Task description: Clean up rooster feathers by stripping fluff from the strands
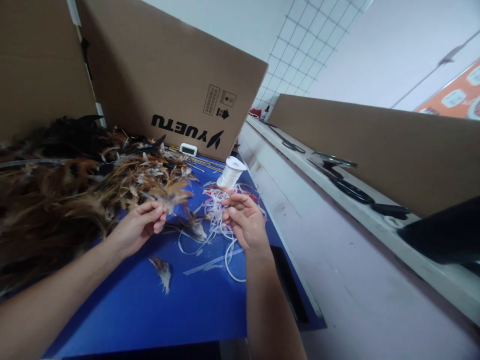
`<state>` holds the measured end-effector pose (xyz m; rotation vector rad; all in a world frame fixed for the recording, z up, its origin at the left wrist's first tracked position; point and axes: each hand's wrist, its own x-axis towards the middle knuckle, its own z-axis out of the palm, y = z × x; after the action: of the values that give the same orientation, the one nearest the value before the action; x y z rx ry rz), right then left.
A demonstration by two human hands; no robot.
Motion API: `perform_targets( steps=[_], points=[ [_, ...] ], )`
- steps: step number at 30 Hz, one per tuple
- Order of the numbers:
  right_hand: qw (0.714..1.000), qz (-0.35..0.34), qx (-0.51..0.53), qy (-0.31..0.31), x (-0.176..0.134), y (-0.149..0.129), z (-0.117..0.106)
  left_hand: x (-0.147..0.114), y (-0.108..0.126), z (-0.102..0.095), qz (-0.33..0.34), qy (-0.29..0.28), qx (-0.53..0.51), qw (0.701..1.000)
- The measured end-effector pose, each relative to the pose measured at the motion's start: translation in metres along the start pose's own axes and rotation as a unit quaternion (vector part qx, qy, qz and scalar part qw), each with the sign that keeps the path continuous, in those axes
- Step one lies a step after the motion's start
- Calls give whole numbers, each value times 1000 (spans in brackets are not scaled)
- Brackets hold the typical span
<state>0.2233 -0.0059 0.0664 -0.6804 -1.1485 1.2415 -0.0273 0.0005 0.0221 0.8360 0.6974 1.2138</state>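
My left hand [148,220] pinches a small tuft of brown and grey feathers [176,196] by its base, with the tips fanning out to the right. My right hand [245,217] is curled, thumb against fingers, above a tangle of white and red plastic strips [213,207]. Whatever it may pinch is too small to make out. Just behind it stands a white spool [229,174], slightly tilted in view. A loose brown-and-white feather [163,274] lies on the blue tabletop [195,312], and a grey feather clump [194,228] rests between the hands.
A large heap of brown and black feathers [86,192] covers the left side. Behind it rise a cardboard box [165,70], a small white digital display [188,149] and thin sticks [208,163]. On the ledge at right lie scissors [292,146] and black-handled tools [350,190].
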Motion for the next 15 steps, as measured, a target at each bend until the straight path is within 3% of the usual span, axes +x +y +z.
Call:
perform_targets(
  steps=[15],
  points=[
    [999,-41,23,-23,-9,-7,0,2,-3,-2,-6,-11,-24,1000]
  ],
)
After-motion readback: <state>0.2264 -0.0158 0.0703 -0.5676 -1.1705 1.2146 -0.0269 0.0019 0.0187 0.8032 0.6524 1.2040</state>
